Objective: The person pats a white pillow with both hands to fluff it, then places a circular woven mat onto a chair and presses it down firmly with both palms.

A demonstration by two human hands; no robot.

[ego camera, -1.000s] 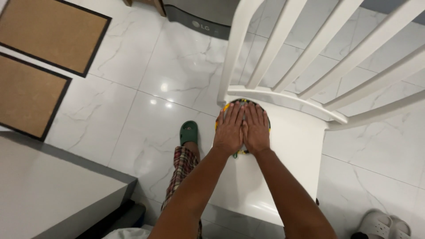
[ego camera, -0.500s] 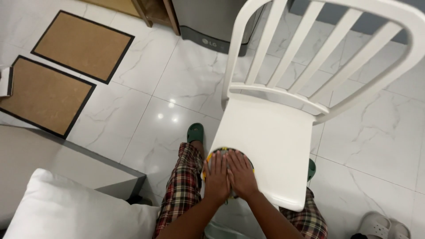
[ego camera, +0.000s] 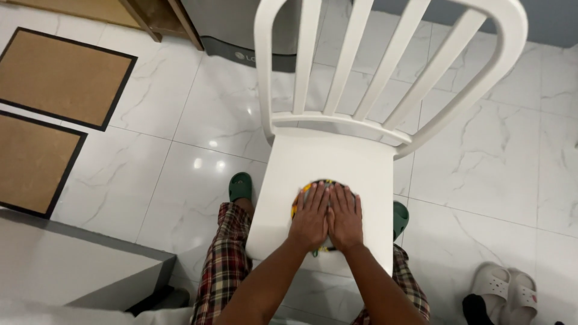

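A white plastic chair (ego camera: 337,162) with a slatted back stands in front of me on the tiled floor. On its seat lies a small round, multicoloured thing (ego camera: 301,195), mostly hidden under my hands. My left hand (ego camera: 310,216) and my right hand (ego camera: 345,218) lie flat side by side on top of it, fingers together and pointing away from me, pressing it against the seat. Only its yellow and green rim shows at the left and near edge. My legs in plaid trousers straddle the chair.
Green slippers (ego camera: 239,185) are on my feet at either side of the seat. Two brown mats (ego camera: 60,78) lie at the left. A grey table edge (ego camera: 72,271) is at the lower left. White sandals (ego camera: 506,289) sit at the lower right. A grey appliance (ego camera: 241,30) stands behind the chair.
The view has pulled back and tilted, so the whole chair back shows. My hands stay flat on the round thing, which now sits nearer the seat's front edge.
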